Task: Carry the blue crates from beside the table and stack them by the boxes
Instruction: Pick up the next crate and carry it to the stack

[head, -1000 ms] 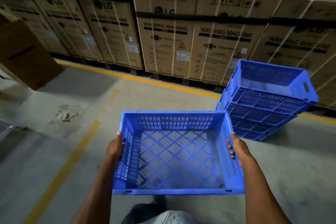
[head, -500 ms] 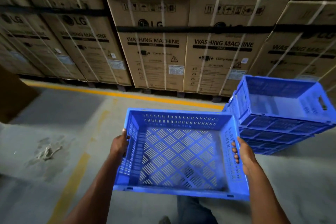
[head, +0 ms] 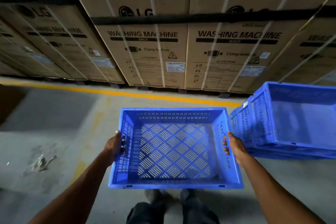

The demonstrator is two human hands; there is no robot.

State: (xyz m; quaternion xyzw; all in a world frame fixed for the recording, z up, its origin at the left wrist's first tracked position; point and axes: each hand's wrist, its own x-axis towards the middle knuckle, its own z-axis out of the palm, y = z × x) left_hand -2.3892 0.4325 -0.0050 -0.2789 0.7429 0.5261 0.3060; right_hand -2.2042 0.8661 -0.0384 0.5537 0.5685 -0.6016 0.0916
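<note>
Closer now are the tall brown cardboard boxes (head: 151, 42). An empty blue plastic crate (head: 175, 148) is held up, left hand (head: 114, 146) and right hand (head: 235, 146) fingers hooked through its side handles. Some blue crates are already stacked (head: 291, 123) just right; this one is not yet stacked.

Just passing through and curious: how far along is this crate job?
Partly done. A stack of blue crates already stands on the floor by the washing machine boxes. In hand: one empty crate, held level by the left hand and right hand at its side walls, just left of the stack. Left: set it on top. Whether more crates wait elsewhere is out of view.
</note>
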